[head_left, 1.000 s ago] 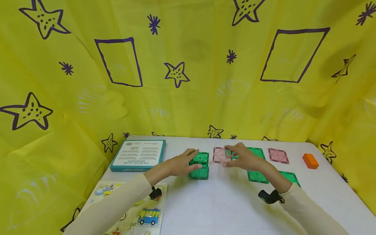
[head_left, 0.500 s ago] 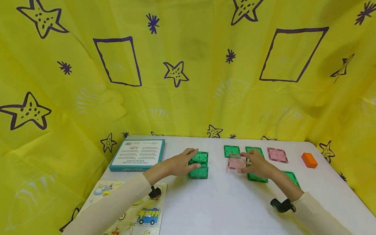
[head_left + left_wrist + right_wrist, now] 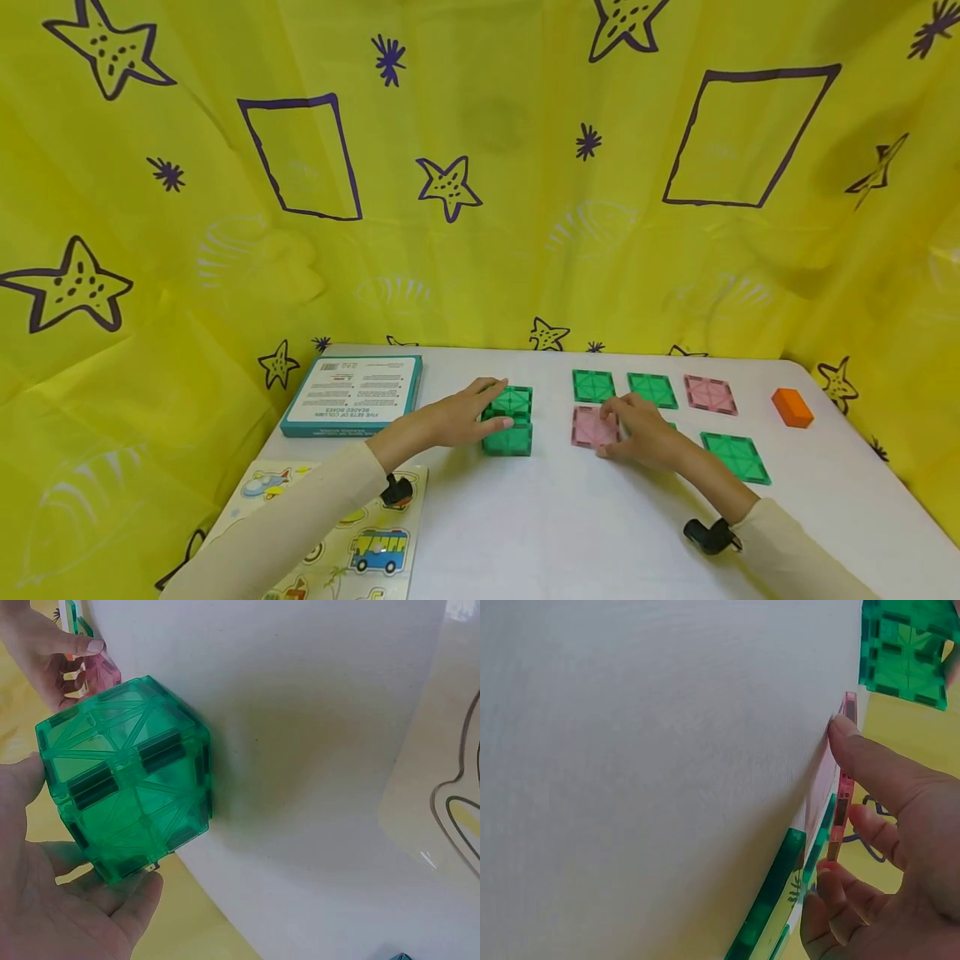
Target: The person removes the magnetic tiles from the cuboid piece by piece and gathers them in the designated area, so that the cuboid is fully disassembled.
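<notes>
My left hand (image 3: 463,418) grips a box of translucent green magnetic tiles (image 3: 508,440) by its left side, thumb at the near end and fingers at the far end. In the left wrist view, the box (image 3: 139,772) shows a square top and side with crossed ribs. To its right, my right hand (image 3: 651,433) pinches a square pink magnetic tile (image 3: 589,427) by its right side. The right wrist view catches this pink tile (image 3: 843,802) edge-on between thumb and fingers, close over the table. One green tile is mostly hidden under the right hand.
Behind the right hand lie two flat green tiles (image 3: 592,385) and another pink tile (image 3: 709,395). A green tile (image 3: 735,457) and an orange block (image 3: 792,408) are farther right. At left are a teal-edged box (image 3: 356,396) and a picture puzzle board (image 3: 378,521). Yellow curtain surrounds the table.
My right hand has carried the pink tile away from the green box, rightward and then nearer to me, in front of a green tile. My left hand stays on the box.
</notes>
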{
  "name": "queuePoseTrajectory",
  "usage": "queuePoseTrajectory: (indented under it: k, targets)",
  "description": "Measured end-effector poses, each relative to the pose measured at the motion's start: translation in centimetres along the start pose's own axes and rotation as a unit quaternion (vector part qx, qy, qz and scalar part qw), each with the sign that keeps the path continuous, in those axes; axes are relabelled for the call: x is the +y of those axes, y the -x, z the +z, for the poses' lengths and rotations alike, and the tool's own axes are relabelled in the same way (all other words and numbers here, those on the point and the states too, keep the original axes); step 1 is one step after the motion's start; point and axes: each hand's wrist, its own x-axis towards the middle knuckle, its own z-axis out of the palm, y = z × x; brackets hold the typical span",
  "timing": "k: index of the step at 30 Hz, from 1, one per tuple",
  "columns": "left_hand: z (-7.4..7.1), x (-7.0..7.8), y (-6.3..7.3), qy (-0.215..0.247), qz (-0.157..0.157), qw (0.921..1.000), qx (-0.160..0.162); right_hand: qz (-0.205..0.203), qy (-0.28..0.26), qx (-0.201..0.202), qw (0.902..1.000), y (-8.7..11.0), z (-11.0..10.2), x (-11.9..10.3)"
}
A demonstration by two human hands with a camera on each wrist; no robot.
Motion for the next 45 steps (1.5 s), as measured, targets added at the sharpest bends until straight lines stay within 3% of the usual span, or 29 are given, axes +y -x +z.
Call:
queuePoseTrajectory:
  k: [8, 23, 28, 34, 40, 45]
  targets:
    - [-0.1, 0.0, -0.2, -0.006, 0.019, 0.9998, 0.008, 0.012, 0.040, -0.012, 0.9991, -0.4, -0.1, -0.5]
    - [-0.2, 0.0, -0.3, -0.014, 0.003, 0.9999, 0.000, 0.014, 0.076, -0.019, 0.9968, -0.7, -0.5, -1.4]
    - [-0.1, -0.2, -0.2, -0.020, -0.003, 0.9998, -0.002, -0.020, 0.041, -0.021, 0.9988, -0.8, -1.1, -3.2]
    - [-0.2, -0.1, 0.0, -0.023, -0.009, 0.9997, -0.001, -0.103, -0.010, -0.034, 0.9941, -1.7, -0.4, -6.4]
    - [-0.2, -0.1, 0.0, -0.026, -0.008, 0.9996, 0.000, -0.188, 0.050, -0.025, 0.9805, -2.8, 1.9, -9.3]
    - [0.0, -0.2, -0.2, -0.041, 0.005, 0.9992, 0.003, -0.234, 0.107, -0.016, 0.9663, -3.5, 3.6, -10.4]
